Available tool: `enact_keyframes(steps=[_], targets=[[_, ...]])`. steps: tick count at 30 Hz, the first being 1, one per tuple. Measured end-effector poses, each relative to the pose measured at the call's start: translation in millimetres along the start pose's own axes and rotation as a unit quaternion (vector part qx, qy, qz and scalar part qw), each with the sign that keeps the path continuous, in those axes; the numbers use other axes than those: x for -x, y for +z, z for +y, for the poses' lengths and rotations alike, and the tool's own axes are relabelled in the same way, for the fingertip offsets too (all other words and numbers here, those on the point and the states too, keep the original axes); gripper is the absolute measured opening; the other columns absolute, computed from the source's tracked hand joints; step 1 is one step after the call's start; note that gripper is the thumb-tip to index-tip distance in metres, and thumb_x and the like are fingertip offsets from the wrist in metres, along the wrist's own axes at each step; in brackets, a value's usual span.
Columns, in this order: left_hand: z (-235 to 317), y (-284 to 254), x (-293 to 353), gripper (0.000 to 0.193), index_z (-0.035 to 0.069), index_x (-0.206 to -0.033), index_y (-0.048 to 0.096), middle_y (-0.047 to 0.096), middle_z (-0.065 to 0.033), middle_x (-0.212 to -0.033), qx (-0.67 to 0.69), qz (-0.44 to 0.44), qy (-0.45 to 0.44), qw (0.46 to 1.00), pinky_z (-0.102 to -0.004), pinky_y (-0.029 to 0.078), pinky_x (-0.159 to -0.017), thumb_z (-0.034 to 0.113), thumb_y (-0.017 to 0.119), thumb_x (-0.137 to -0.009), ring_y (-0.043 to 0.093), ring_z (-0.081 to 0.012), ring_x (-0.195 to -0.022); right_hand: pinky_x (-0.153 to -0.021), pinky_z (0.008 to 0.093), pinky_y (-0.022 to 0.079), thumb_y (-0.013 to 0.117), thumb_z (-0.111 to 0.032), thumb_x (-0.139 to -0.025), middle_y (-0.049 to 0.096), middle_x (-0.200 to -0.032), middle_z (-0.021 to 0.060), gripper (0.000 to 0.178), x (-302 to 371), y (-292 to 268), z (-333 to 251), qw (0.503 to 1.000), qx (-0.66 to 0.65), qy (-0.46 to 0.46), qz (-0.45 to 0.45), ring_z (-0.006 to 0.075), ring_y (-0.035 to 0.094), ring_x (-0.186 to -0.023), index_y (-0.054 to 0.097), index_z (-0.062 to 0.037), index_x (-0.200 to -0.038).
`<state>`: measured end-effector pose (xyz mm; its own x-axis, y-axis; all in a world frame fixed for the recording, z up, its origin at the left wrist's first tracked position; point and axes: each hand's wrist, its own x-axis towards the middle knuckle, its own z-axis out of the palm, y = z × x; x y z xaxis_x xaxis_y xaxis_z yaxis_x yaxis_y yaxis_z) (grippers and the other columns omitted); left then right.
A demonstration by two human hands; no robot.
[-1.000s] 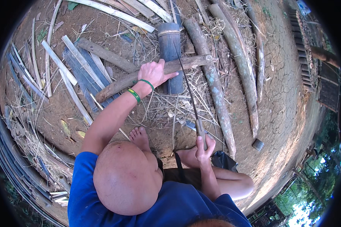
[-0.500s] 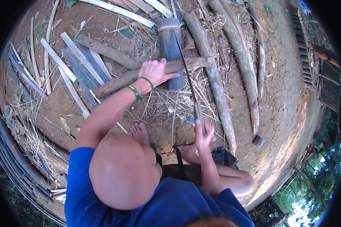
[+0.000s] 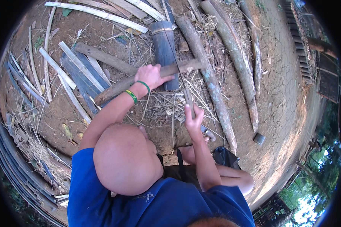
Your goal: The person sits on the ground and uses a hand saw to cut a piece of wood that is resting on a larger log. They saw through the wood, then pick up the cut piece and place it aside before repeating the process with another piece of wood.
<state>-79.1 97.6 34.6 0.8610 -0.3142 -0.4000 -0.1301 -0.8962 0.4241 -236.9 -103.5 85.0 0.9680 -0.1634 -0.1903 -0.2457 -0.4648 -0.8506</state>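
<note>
A round wooden stick [image 3: 115, 87] lies across a dark bamboo section [image 3: 165, 47], its right end over a long pole [image 3: 206, 73]. My left hand [image 3: 150, 77] presses on the stick, its fingers wrapped over it and its thumb reaching along the bamboo. My right hand [image 3: 194, 117] is closed around the straight handle of a long thin-bladed tool [image 3: 187, 99]. Its narrow dark blade, seen nearly edge-on, crosses the stick just right of the bamboo and points away from me. Whether it has teeth cannot be made out.
Split bamboo strips [image 3: 85, 64] lie at the left, with another round stick [image 3: 106, 56] near them. Long poles [image 3: 238, 49] stretch along the right. Thin shavings [image 3: 165, 104] litter the ground under the bamboo. A small dark block [image 3: 259, 139] sits at the right.
My right hand has moved forward and slightly left, with the tool's handle now closer to the stick. My left hand still presses on the stick. The view has shifted slightly.
</note>
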Motion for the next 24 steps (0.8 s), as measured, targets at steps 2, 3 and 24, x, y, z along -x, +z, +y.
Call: enact_keyframes(steps=[2, 3, 24], targets=[[-6.0, -6.8, -3.4, 0.089, 0.001, -0.105, 0.069, 0.072, -0.0273, -0.088, 0.002, 0.003, -0.004, 1.000, -0.0504, 0.058, -0.081, 0.085, 0.055, -0.079, 0.073, -0.0417, -0.089, -0.049, 0.0360, 0.036, 0.063, -0.018, -0.096, 0.054, -0.054, 0.0071, 0.029, -6.0, 6.5, 2.6, 0.996, 0.049, -0.065, 0.029, 0.0175, 0.051, -0.047, 0.061, -0.0018, -0.072], [-9.0, -6.2, -3.0, 0.089, 0.000, -0.105, 0.069, 0.073, -0.0273, -0.088, 0.002, 0.000, -0.003, 1.000, -0.0505, 0.058, -0.082, 0.085, 0.055, -0.079, 0.073, -0.0416, -0.089, -0.050, 0.0355, 0.036, 0.062, -0.018, -0.096, 0.054, -0.055, 0.0071, 0.028, 13.2, 0.0, 1.8, 0.998, 0.033, -0.049, 0.023, 0.0166, 0.050, -0.048, 0.062, -0.0016, -0.073], [-9.2, -4.4, -13.6, 0.087, -0.002, -0.101, 0.073, 0.073, -0.0281, -0.098, 0.129, -0.032, -0.079, 0.988, -0.0498, 0.055, -0.088, 0.081, 0.058, -0.081, 0.071, -0.0431, -0.098, -0.049, 0.0327, 0.034, 0.063, -0.017, -0.096, 0.044, -0.052, 0.0041, 0.023, 66.7, -17.9, 45.8, 0.982, 0.089, -0.141, 0.088, 0.0168, 0.042, -0.044, 0.066, -0.0011, -0.079]])
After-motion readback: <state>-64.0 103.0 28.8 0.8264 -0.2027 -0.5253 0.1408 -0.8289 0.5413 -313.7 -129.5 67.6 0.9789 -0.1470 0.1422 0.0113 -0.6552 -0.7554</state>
